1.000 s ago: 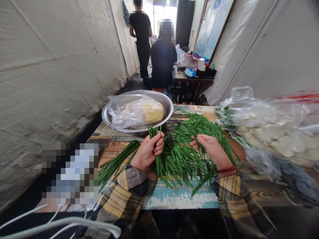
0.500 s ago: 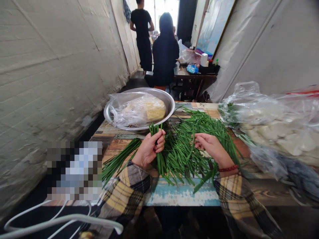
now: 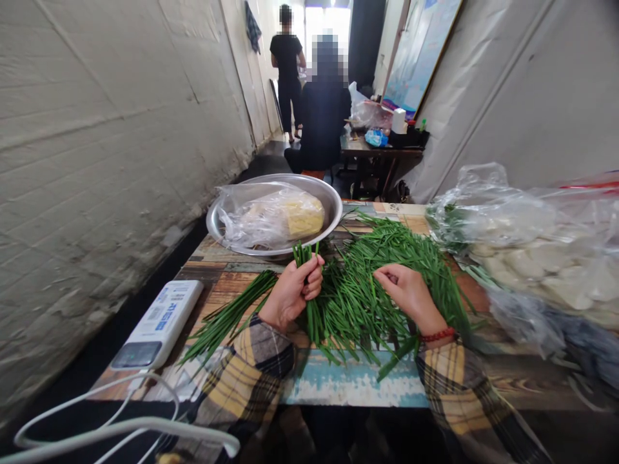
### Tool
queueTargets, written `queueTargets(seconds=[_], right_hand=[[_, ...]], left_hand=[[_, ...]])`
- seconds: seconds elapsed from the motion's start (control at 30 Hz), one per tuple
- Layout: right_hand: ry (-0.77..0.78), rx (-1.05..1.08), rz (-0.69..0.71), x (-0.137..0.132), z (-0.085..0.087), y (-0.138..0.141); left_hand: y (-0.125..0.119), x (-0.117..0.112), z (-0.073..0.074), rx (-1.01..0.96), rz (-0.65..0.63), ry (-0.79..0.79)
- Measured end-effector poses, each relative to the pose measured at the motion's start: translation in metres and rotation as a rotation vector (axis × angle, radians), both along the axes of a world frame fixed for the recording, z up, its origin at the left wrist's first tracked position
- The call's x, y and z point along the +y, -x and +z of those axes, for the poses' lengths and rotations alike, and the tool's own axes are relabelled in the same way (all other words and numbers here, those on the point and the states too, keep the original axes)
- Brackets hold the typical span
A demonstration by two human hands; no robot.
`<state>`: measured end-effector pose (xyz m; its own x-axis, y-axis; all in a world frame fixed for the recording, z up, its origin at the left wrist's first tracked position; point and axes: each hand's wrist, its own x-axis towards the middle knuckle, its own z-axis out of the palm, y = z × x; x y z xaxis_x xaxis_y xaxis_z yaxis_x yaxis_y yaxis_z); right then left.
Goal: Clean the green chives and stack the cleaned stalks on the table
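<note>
My left hand (image 3: pixel 293 290) is closed round an upright bunch of green chive stalks (image 3: pixel 306 252), whose cut ends stick up above my fingers. My right hand (image 3: pixel 409 291) rests on the big loose pile of chives (image 3: pixel 382 270) in the table's middle, fingers curled and pinching at stalks. A smaller sorted row of chives (image 3: pixel 232 316) lies to the left of my left hand on the patterned wooden table (image 3: pixel 353 383).
A metal basin (image 3: pixel 329 200) with a plastic bag of yellow food stands behind the chives. Clear bags of white pieces (image 3: pixel 541 251) fill the right side. A white power bank (image 3: pixel 159 322) with cables lies front left. Two people are by a far table (image 3: pixel 382 151).
Both hands have hardly moved; my right fingers have curled in a little on the pile. The standing person at the back has walked further away.
</note>
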<state>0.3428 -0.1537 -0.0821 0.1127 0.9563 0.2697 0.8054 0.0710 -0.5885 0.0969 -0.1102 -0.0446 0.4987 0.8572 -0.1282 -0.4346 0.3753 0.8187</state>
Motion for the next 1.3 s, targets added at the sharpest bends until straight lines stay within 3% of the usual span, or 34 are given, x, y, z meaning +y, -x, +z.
queueTargets(seconds=[0.17,0.37,0.43,0.63,0.8,0.97,1.3], right_hand=[[0.095,-0.118,0.015,-0.004,0.003,0.015],[0.076,-0.164,0.094,-0.004,-0.001,0.028],[0.098,-0.037,0.079,-0.001,-0.003,0.024],[0.143,0.611,0.068,0.004,-0.004,0.01],[0.2,0.882,0.078,0.002,0.004,0.016],[0.222,0.975,0.09,0.0,0.007,0.019],[0.27,0.897,0.152,-0.002,0.015,0.023]], left_hand=[[0.0,0.0,-0.002,-0.003,-0.001,-0.011],[-0.001,-0.001,-0.002,0.006,0.001,-0.011],[-0.001,-0.001,-0.002,0.004,0.002,-0.01],[-0.001,-0.001,-0.003,0.012,-0.004,-0.017],[0.0,-0.001,-0.002,0.015,-0.009,-0.005],[0.0,-0.002,-0.002,0.013,-0.007,-0.007],[-0.001,-0.002,-0.001,0.016,0.001,-0.004]])
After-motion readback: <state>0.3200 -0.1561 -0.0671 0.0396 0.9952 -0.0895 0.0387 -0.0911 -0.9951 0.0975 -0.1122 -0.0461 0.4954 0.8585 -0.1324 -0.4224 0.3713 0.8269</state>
